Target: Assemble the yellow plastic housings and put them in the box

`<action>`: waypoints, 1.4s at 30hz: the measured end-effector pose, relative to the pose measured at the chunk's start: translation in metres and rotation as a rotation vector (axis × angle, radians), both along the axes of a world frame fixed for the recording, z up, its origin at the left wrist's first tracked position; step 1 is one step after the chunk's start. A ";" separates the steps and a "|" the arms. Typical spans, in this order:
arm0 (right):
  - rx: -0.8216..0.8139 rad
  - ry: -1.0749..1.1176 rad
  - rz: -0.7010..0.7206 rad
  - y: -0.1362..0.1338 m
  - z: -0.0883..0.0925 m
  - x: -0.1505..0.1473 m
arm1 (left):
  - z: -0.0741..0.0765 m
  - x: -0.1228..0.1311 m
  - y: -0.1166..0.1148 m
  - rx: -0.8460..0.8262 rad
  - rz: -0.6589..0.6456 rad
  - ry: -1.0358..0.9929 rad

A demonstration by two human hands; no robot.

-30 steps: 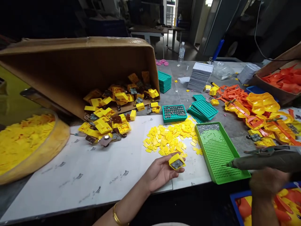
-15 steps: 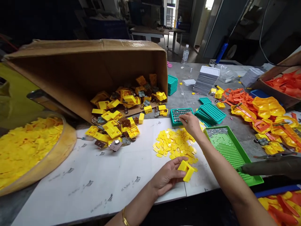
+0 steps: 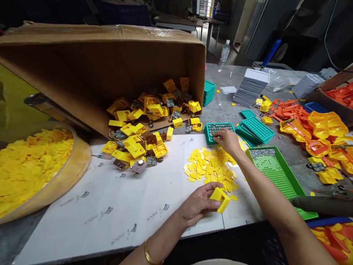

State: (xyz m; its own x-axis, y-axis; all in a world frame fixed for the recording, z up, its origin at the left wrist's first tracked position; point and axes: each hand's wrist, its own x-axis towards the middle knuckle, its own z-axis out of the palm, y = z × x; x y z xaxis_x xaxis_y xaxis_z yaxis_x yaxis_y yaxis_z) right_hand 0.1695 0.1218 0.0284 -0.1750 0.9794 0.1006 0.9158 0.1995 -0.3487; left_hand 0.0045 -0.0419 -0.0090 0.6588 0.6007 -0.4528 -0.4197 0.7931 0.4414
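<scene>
My left hand [image 3: 200,206] is closed around a yellow plastic housing [image 3: 220,200], a small hollow case held above the front edge of the white sheet. My right hand [image 3: 229,141] reaches to a teal tray [image 3: 211,140] filled with rows of small round silver pieces [image 3: 220,127], which look like button cells. Its fingers are pinched together at the tray's front side; what lies between the fingertips is too small to make out. Between the two hands a heap of flat yellow plastic pieces [image 3: 206,165] is spread on the white sheet [image 3: 154,202].
A cardboard box [image 3: 165,55] lies on its side, spilling yellow housings [image 3: 135,147] with wired parts. A tub [image 3: 79,173] of yellow pieces stands left. To the right are teal trays [image 3: 257,129], a green tray [image 3: 278,180] with tiny metal parts, and orange parts [image 3: 289,114].
The whole view has shifted a little, so things sit farther right and slightly higher. My right hand stays at the teal tray, and my left hand still holds the yellow housing.
</scene>
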 end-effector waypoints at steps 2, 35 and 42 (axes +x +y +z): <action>-0.009 0.003 0.011 0.002 0.002 0.003 | 0.002 0.000 0.000 -0.010 0.003 0.013; 0.136 0.393 0.050 -0.015 -0.009 0.017 | 0.021 -0.012 0.018 0.030 0.418 0.247; -0.022 0.487 0.306 -0.111 0.006 -0.005 | 0.016 -0.005 0.013 0.080 0.494 0.316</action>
State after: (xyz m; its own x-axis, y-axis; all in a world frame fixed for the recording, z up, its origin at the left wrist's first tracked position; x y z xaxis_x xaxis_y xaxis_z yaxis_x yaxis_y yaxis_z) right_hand 0.1645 0.0104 0.0340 -0.3897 0.8941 0.2208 0.5498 0.4182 -0.7231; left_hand -0.0007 -0.0285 0.0068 0.1329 0.8425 -0.5221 -0.5687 0.4962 0.6560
